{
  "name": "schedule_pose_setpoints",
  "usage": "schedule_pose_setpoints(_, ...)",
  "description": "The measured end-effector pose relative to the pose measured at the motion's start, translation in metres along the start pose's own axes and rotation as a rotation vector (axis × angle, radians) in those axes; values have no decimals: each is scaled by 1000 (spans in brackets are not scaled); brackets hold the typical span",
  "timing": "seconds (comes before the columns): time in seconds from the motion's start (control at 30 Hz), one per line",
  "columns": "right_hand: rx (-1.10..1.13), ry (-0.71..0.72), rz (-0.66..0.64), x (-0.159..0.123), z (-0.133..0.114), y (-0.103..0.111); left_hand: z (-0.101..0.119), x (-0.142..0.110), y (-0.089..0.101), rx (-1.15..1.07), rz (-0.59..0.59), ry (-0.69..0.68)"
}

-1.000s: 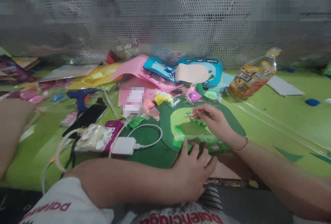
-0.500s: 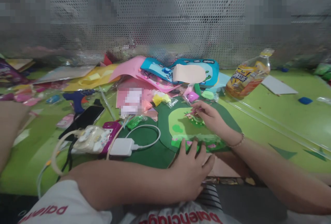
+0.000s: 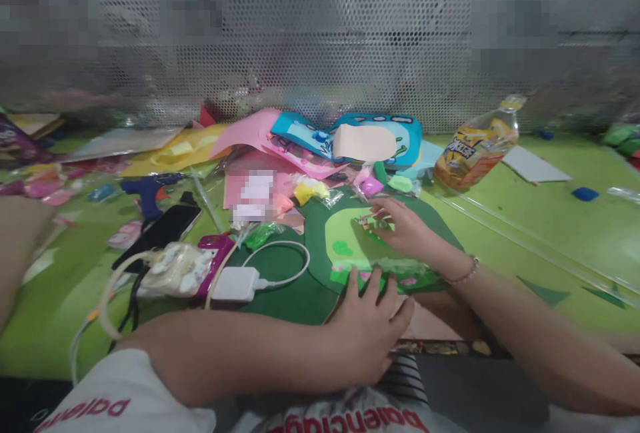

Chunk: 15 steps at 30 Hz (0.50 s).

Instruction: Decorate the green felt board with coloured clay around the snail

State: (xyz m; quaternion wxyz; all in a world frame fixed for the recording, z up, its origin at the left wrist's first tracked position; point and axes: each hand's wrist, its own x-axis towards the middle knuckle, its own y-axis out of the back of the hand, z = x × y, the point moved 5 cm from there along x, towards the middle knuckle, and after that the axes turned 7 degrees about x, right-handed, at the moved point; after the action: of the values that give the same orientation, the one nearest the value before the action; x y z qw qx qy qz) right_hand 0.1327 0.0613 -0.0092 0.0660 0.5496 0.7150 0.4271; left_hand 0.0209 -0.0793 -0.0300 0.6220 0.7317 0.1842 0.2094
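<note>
A dark green paper card [image 3: 316,246] lies in front of me, with a lighter green panel [image 3: 345,230] and a strip of bright green with pink spots [image 3: 345,276] along its near edge. My left hand [image 3: 370,320] rests on the card's near edge, palm down, fingers spread over that strip. Above the panel, my right hand [image 3: 403,226] is closed in a pinch around a thin pinkish stick [image 3: 366,215]. Its tip is by a small pale, multicoloured piece on the panel, partly covered by the fingers.
A drink bottle [image 3: 475,146] stands back right, near clear plastic strips [image 3: 530,240]. Clay packets [image 3: 310,190] and blue cut-outs [image 3: 355,140] lie behind the card. Left are a phone [image 3: 165,236], a glue gun [image 3: 150,193], a white charger [image 3: 235,284] and cables.
My right hand has shifted slightly, its fingers lower over the small piece on the panel. My left hand stays in place on the card.
</note>
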Motion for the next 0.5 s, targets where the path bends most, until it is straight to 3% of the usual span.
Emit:
schedule_pose_setpoints(0.33,-18,5,8,-2,-6,3,-1,-1,3,1,1,-4)
schedule_pose_setpoints(0.5,-58,85,77,0,-21,13,-1,-1,3,-2,-5,-6)
